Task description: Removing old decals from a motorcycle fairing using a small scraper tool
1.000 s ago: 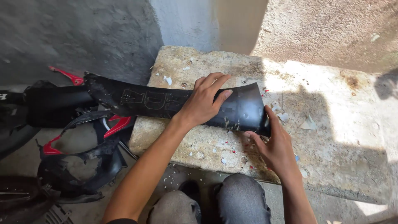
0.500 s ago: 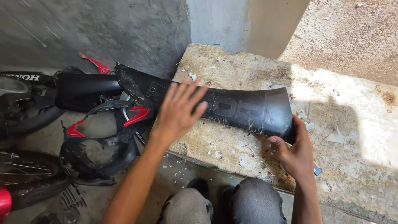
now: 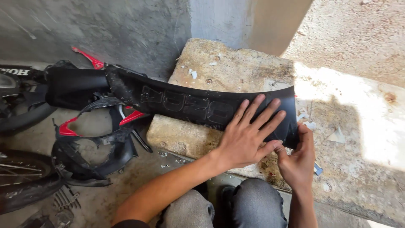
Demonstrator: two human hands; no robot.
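1. At the far left lie a tyre and a heap of broken black and red plastic parts.
2. One long black plastic panel with raised letter shapes runs from the heap across the stone slab in the middle.
3. The left hand lies flat on the panel, fingers spread.
4. The right hand pinches the panel's lower right edge.
5. White chips dot the slab at right.

Left hand flat, fingers spread, on right end of long black plastic panel lying across concrete slab near its front edge, right hand apparently pinching panel's right corner, black-and-red fairing pieces beside slab's left edge.
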